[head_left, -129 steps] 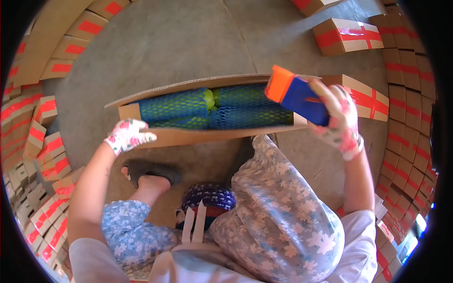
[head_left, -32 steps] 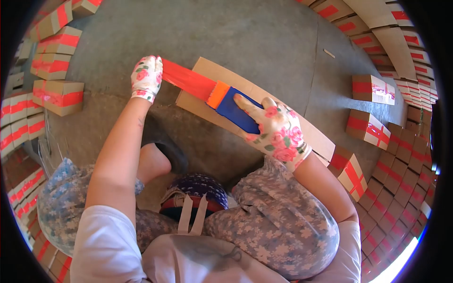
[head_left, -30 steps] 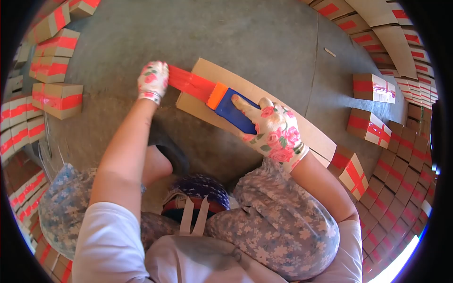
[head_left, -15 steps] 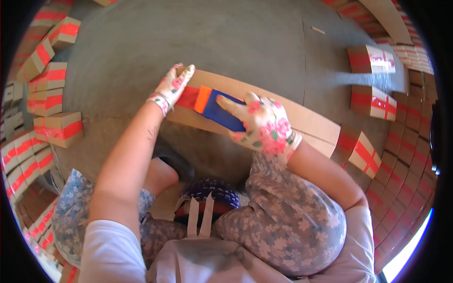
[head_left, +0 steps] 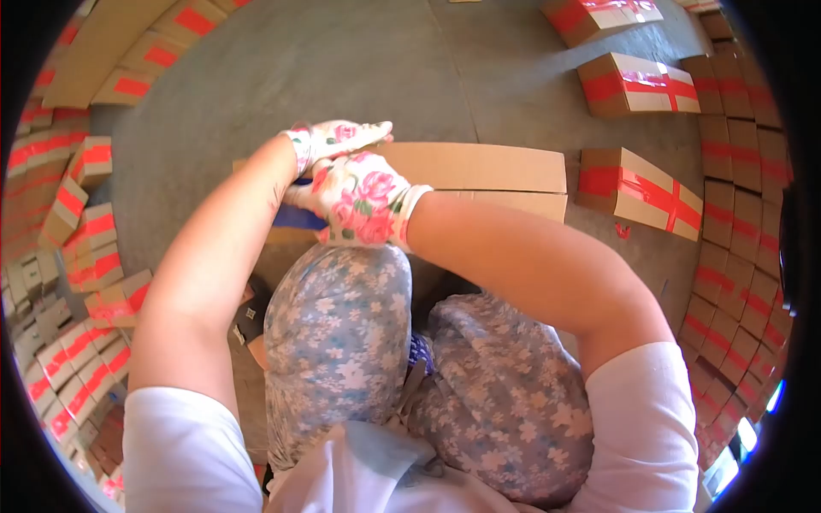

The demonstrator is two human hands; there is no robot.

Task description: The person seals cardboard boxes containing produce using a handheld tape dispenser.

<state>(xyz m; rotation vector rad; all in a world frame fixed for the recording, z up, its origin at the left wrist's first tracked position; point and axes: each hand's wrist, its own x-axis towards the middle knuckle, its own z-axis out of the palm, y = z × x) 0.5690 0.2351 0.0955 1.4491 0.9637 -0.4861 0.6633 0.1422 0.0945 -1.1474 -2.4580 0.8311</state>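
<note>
A long cardboard box point(head_left: 479, 167) lies crosswise on the floor before my knees, the seam between its flaps facing up. My left hand point(head_left: 346, 137), in a white rose-print glove, rests at the box's far edge with its fingers stretched out flat. Just below it, my right hand point(head_left: 363, 201) in a matching glove is closed round a blue tape dispenser point(head_left: 298, 215). The dispenser sits over the left part of the box. Most of it, including its orange front, is hidden by my hands and left forearm, and no tape shows on the visible box top.
Several cardboard boxes closed with red tape stand at the right, among them one box point(head_left: 641, 190) close to the long box's end. More taped boxes point(head_left: 92, 235) line the left side, and stacked boxes point(head_left: 731, 205) rise along the right. Grey concrete floor point(head_left: 256, 77) lies beyond.
My right hand has moved left with the tape dispenser, close to my left hand. The view has turned, and the box now lies nearly level. My left hand's fingers now point right.
</note>
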